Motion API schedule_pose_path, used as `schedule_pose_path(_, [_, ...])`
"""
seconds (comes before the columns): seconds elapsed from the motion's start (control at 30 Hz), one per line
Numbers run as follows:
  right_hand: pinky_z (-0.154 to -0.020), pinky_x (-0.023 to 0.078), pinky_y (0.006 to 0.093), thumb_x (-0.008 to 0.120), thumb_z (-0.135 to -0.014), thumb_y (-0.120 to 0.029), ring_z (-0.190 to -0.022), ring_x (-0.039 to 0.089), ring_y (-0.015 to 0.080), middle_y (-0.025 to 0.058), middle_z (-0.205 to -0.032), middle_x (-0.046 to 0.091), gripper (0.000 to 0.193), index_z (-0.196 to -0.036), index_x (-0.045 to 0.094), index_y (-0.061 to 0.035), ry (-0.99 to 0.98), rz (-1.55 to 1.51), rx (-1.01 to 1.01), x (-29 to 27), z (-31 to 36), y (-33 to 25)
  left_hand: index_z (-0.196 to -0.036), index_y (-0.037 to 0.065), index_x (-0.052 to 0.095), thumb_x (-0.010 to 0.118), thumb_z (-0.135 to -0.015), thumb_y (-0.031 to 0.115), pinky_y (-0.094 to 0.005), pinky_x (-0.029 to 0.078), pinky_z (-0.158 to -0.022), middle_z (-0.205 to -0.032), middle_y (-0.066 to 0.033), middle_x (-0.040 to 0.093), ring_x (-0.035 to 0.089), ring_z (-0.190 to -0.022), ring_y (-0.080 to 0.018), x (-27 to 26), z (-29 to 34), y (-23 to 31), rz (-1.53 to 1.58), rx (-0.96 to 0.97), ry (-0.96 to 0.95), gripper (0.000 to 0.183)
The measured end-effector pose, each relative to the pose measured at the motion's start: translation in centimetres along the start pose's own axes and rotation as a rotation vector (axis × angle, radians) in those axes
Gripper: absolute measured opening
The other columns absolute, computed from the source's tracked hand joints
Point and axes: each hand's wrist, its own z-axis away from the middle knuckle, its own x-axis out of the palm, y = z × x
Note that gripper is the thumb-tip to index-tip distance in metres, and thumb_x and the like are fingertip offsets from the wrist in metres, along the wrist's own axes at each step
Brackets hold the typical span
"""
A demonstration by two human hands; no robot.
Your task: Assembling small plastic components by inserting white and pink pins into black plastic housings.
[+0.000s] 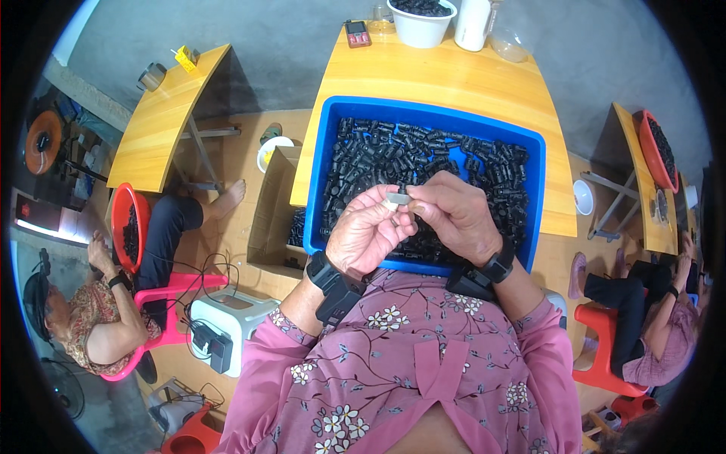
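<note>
My left hand (369, 233) and my right hand (460, 218) meet over the near part of a blue plastic tub (324, 163). Pinched between their fingertips is a small flat grey piece (398, 199). Something dark and small shows just above it, too small to make out. Many short black cylindrical plastic parts (370, 155) lie heaped in the tub, and the blue bottom shows through at the far right of the heap. Both wrists wear black straps with dark boxes.
The tub stands on a yellow wooden table (454, 76). Beyond it are a white bowl (422, 30) of black parts, a white container (473, 26) and a small red device (358, 34). A cardboard box (265, 219) stands left of the table. Seated people work on both sides.
</note>
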Motion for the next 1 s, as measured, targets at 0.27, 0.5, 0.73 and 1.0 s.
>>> schedule_pose_path(0.27, [-0.062,0.051,0.0308,0.066,-0.089,-0.005,-0.072,0.064,0.0233,0.0109,-0.082,0.064,0.018,-0.107,0.069,-0.0018,-0.002,-0.008,-0.028,-0.24,-0.04,0.67,-0.111,0.001,0.061,0.063,-0.092,0.004,-0.0364,0.053,-0.079,-0.098,-0.0131,0.068,0.066,-0.086,-0.0206,-0.17,0.06,-0.32,-0.032,-0.005,-0.048,0.019])
schedule_pose_path(0.5, [-0.063,0.052,0.0300,0.067,-0.088,-0.002,-0.072,0.065,0.0227,0.0104,-0.083,0.062,0.019,-0.107,0.069,-0.0018,-0.030,-0.021,0.000,0.03,0.09,0.17,-0.113,0.002,0.061,0.063,-0.092,0.003,-0.0412,0.055,-0.088,-0.105,-0.0141,0.066,0.065,-0.087,-0.0220,-0.32,0.23,-0.20,0.018,0.039,0.013,0.021])
schedule_pose_path(0.73, [-0.062,0.053,0.0313,0.066,-0.087,-0.001,-0.072,0.065,0.0240,0.0108,-0.083,0.061,0.020,-0.107,0.068,-0.0016,-0.006,-0.001,-0.018,0.16,0.07,0.08,-0.113,0.002,0.060,0.063,-0.092,0.004,-0.0410,0.055,-0.088,-0.105,-0.0145,0.066,0.066,-0.087,-0.0222,-0.29,0.16,-0.29,0.024,0.035,0.012,0.021])
schedule_pose_path(1.0, [-0.063,0.053,0.0315,0.066,-0.089,-0.004,-0.072,0.065,0.0238,0.0106,-0.081,0.061,0.018,-0.106,0.068,-0.0010,-0.004,0.021,-0.038,0.19,-0.06,0.41,-0.111,0.003,0.060,0.060,-0.094,0.000,-0.0413,0.054,-0.087,-0.104,-0.0154,0.065,0.064,-0.086,-0.0227,-0.38,0.07,-0.45,0.052,0.027,0.020,0.018])
